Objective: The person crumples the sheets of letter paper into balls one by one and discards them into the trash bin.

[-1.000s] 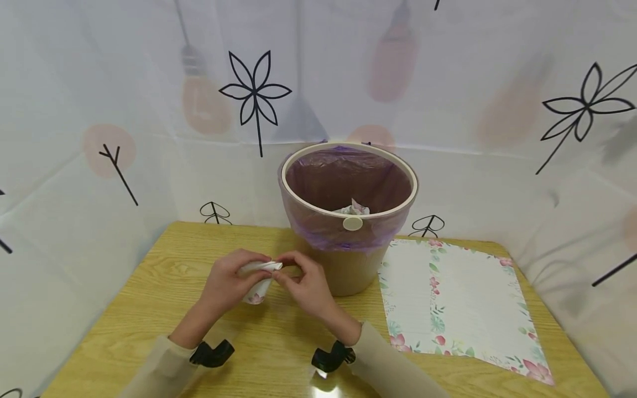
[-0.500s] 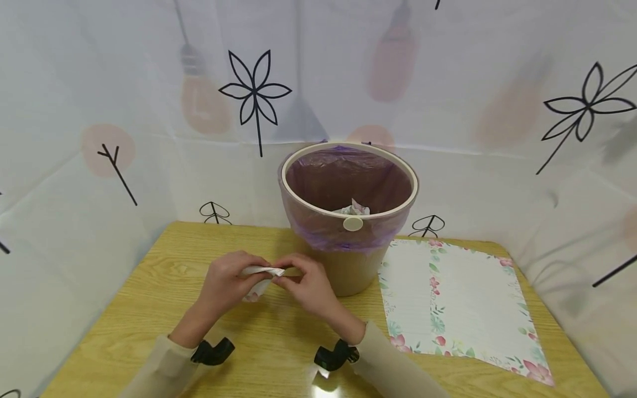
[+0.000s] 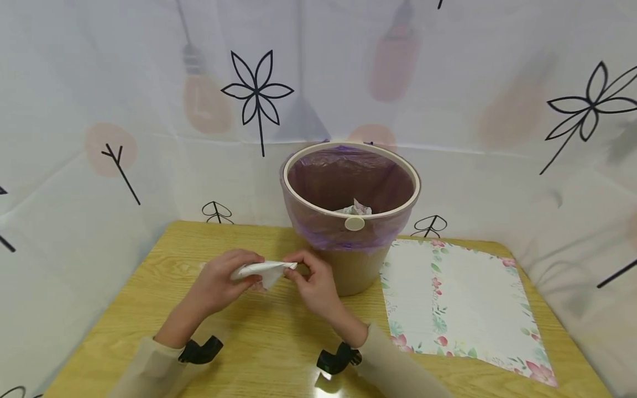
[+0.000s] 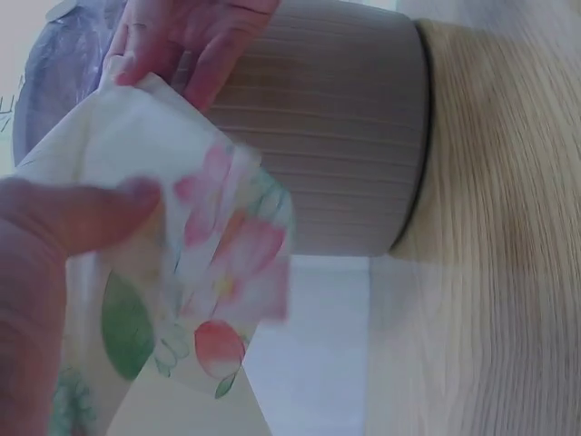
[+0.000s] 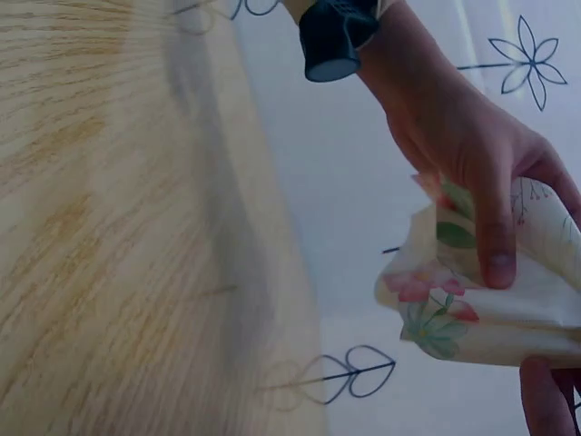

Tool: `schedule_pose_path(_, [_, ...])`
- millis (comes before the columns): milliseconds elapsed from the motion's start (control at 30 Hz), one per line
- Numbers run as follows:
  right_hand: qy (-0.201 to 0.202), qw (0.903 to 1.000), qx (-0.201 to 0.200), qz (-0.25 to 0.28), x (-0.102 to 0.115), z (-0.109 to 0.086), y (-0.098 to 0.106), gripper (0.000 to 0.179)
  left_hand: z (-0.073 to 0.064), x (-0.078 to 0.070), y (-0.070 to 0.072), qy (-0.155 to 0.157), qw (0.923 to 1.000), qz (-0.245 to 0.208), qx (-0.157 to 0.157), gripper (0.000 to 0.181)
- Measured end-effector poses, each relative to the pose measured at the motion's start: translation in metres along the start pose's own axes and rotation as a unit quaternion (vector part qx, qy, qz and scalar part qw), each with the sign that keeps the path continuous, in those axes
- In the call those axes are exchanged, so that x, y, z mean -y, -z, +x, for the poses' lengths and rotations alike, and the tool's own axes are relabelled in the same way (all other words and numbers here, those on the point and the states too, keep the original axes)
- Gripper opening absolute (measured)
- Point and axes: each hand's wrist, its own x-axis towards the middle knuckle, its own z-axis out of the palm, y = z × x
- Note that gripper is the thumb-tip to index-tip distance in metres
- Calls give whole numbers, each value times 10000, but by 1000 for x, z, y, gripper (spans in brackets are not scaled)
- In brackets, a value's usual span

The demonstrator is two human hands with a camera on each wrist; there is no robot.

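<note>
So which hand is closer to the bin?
Right. The right hand is beside the bin, pinching one end of the folded paper; the left hand is farther left, holding the other end.

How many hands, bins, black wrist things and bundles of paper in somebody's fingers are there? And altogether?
Hands: 2 (left hand, right hand)
Bin: 1
Black things: 2 (left black thing, right black thing)
Held paper bundle: 1
Total: 6
</note>
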Motion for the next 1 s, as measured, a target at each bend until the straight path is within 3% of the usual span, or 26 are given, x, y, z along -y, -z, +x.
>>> schedule_pose_path(167, [-218, 9992, 331, 56, -2, -3, 2, 13, 1, -1, 0, -444, 9955, 771, -339, 37])
schedule_pose_path(300, [-573, 9960, 666, 183, -3, -3, 8, 9, 4, -4, 2, -762, 9890, 1195, -431, 38])
schedule_pose_path(500, [-1102, 9865, 1213, 61, -2, -2, 12, 7, 7, -8, 2, -986, 9860, 1255, -484, 46])
schedule_pose_path(633, [-1443, 9793, 1368, 367, -2, -3, 8, 10, 9, -9, -2, -742, 9894, 1118, -561, 40])
schedule_pose_path(800, [-1974, 9687, 1057, 1069, 2, -2, 5, 25, 10, -9, -6, 22, 9960, 625, -631, 30])
schedule_pose_path(900, [-1961, 9701, 851, 1149, 4, -1, 5, 30, 9, -9, -7, 382, 9966, 277, -671, 30])
schedule_pose_path(1000, [-1856, 9743, 660, 1089, 2, 0, 5, 30, 10, -11, -9, 493, 9960, -73, -738, 31])
